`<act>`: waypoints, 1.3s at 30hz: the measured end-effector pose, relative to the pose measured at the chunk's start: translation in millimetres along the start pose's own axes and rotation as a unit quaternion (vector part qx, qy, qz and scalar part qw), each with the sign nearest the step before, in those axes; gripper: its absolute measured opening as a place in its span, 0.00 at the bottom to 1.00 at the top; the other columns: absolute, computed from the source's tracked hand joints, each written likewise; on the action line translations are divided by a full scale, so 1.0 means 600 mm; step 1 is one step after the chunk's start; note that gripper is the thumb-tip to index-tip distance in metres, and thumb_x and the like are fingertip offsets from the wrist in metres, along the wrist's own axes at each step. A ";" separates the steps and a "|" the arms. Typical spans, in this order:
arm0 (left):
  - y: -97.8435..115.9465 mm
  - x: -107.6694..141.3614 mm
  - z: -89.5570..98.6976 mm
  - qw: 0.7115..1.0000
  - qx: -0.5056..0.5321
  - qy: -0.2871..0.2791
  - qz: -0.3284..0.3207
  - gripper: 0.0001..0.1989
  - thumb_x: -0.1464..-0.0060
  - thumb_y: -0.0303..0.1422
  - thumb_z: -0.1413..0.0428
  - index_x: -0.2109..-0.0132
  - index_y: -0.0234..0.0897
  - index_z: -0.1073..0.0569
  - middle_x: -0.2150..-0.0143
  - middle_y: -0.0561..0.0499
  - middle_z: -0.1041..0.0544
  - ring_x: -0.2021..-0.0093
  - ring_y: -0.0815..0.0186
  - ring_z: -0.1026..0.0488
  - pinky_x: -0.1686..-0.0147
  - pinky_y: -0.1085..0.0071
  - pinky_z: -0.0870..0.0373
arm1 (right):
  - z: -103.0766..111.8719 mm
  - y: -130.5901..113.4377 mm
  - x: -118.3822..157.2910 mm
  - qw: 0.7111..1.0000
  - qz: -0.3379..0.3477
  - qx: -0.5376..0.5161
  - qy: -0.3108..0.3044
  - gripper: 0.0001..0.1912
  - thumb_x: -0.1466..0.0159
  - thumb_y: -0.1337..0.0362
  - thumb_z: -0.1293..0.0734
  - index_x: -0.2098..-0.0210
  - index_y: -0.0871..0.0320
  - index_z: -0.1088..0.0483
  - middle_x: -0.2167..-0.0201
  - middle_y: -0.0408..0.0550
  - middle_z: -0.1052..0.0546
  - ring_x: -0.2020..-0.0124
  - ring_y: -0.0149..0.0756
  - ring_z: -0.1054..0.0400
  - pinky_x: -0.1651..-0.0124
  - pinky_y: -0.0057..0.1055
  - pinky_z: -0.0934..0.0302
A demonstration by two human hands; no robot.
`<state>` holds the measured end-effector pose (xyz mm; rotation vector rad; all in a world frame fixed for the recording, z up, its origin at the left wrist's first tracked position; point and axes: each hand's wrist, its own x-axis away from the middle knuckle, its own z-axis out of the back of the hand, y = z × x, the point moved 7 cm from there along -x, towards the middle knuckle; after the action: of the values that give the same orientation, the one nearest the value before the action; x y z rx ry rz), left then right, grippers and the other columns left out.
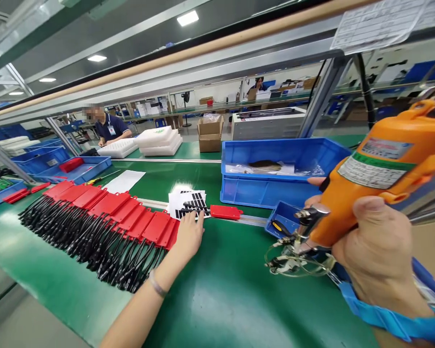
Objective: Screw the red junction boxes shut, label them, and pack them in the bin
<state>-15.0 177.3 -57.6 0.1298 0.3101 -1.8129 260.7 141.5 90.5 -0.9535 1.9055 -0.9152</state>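
Note:
My right hand (380, 246) is wrapped round an orange power screwdriver (348, 193), lifted over the right side of the bench. Thin clear tubes and metal fittings hang at the tool's front end. Reaching forward, my left hand (190, 234) has its fingers stretched out by the black leads of a single red case (225, 211); whether the fingertips touch them I cannot tell. Under those leads lies a white sheet with black labels (194, 200). Left of that hand, many red cases (123, 208) overlap in a long row, their black cables (94, 251) pointing toward me.
A large blue bin (253, 191) with bagged parts stands behind the bench's middle. Beside it, a small blue tray (281, 217) holds a yellow-black tool. White foam blocks (159, 140), a cardboard box (210, 133) and a seated person (110, 126) are farther back. Metal rails cross overhead.

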 end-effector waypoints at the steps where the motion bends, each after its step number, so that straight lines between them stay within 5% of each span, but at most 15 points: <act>1: -0.010 0.031 0.005 0.999 -0.014 -0.004 0.040 0.26 0.40 0.28 0.46 0.36 0.28 0.40 0.51 0.36 0.29 0.53 0.53 0.31 0.57 0.59 0.32 | 0.000 0.001 0.000 1.000 -0.004 0.002 0.004 0.28 0.62 0.41 0.21 0.74 0.55 0.26 0.63 0.59 0.26 0.78 0.39 0.34 0.92 0.28 0.49; 6: -0.054 0.144 0.013 0.979 -0.097 -0.028 0.176 0.26 0.44 0.38 0.39 0.42 0.30 0.31 0.59 0.42 0.30 0.58 0.53 0.32 0.60 0.60 0.32 | -0.006 0.021 0.000 0.999 -0.037 0.001 0.016 0.25 0.62 0.44 0.21 0.79 0.56 0.29 0.68 0.58 0.26 0.81 0.39 0.36 0.90 0.33 0.47; 9: -0.076 0.156 0.025 0.979 -0.099 -0.004 0.179 0.26 0.42 0.40 0.41 0.40 0.35 0.32 0.57 0.43 0.31 0.58 0.56 0.32 0.60 0.62 0.32 | -0.011 0.035 0.002 0.999 -0.041 -0.018 0.009 0.22 0.60 0.47 0.21 0.80 0.56 0.29 0.65 0.57 0.26 0.78 0.38 0.34 0.86 0.33 0.45; 14: -0.159 0.158 0.047 0.949 -0.134 -0.003 0.286 0.27 0.39 0.41 0.46 0.37 0.33 0.35 0.52 0.38 0.32 0.56 0.53 0.33 0.59 0.60 0.33 | -0.014 0.044 0.009 0.999 -0.036 0.002 -0.006 0.24 0.60 0.44 0.22 0.74 0.56 0.26 0.61 0.57 0.25 0.76 0.37 0.34 0.87 0.29 0.40; 20: -0.191 0.150 0.028 0.964 -0.121 -0.050 0.231 0.27 0.37 0.42 0.49 0.38 0.27 0.34 0.56 0.36 0.29 0.56 0.52 0.33 0.57 0.61 0.34 | -0.012 0.048 0.008 0.999 -0.016 -0.008 -0.042 0.29 0.53 0.43 0.24 0.60 0.57 0.24 0.64 0.52 0.24 0.77 0.36 0.33 0.85 0.30 0.34; 24: -0.185 0.146 0.049 0.967 -0.136 -0.053 0.208 0.23 0.37 0.37 0.49 0.39 0.28 0.33 0.60 0.37 0.28 0.59 0.51 0.32 0.58 0.60 0.34 | -0.013 0.048 0.008 0.995 0.004 -0.008 -0.097 0.25 0.43 0.45 0.29 0.58 0.59 0.25 0.73 0.48 0.26 0.80 0.35 0.34 0.84 0.30 0.35; 27: -0.147 0.138 0.090 0.970 -0.148 -0.018 0.194 0.22 0.36 0.37 0.50 0.40 0.29 0.31 0.60 0.37 0.28 0.60 0.51 0.32 0.58 0.58 0.33 | -0.016 0.050 0.010 0.993 0.010 -0.009 -0.115 0.23 0.40 0.46 0.31 0.55 0.59 0.26 0.75 0.45 0.27 0.82 0.33 0.35 0.83 0.30 0.35; 30: -0.047 0.120 0.102 0.987 -0.116 0.005 0.107 0.21 0.38 0.35 0.46 0.40 0.33 0.31 0.55 0.37 0.29 0.57 0.51 0.32 0.56 0.58 0.32 | -0.025 0.057 0.011 0.993 0.023 -0.007 -0.114 0.23 0.38 0.46 0.33 0.54 0.58 0.27 0.75 0.43 0.28 0.81 0.32 0.34 0.80 0.30 0.34; 35: 0.136 0.093 0.030 0.996 0.015 -0.050 -0.077 0.21 0.42 0.33 0.42 0.41 0.44 0.30 0.45 0.39 0.32 0.51 0.52 0.33 0.54 0.60 0.29 | -0.047 0.069 0.013 0.994 0.054 -0.002 -0.098 0.22 0.37 0.46 0.34 0.54 0.56 0.27 0.76 0.42 0.28 0.79 0.32 0.33 0.77 0.29 0.34; 39: 0.166 0.089 -0.003 0.991 0.082 -0.056 -0.089 0.19 0.41 0.35 0.42 0.43 0.45 0.28 0.44 0.39 0.33 0.48 0.51 0.34 0.52 0.57 0.29 | -0.055 0.074 0.019 0.994 0.062 0.014 -0.088 0.23 0.38 0.44 0.34 0.55 0.56 0.26 0.77 0.42 0.29 0.80 0.31 0.34 0.78 0.28 0.35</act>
<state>66.6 104.5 -87.0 0.1180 0.0963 -2.0131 215.1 159.9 62.7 -0.8603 1.7762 -0.7569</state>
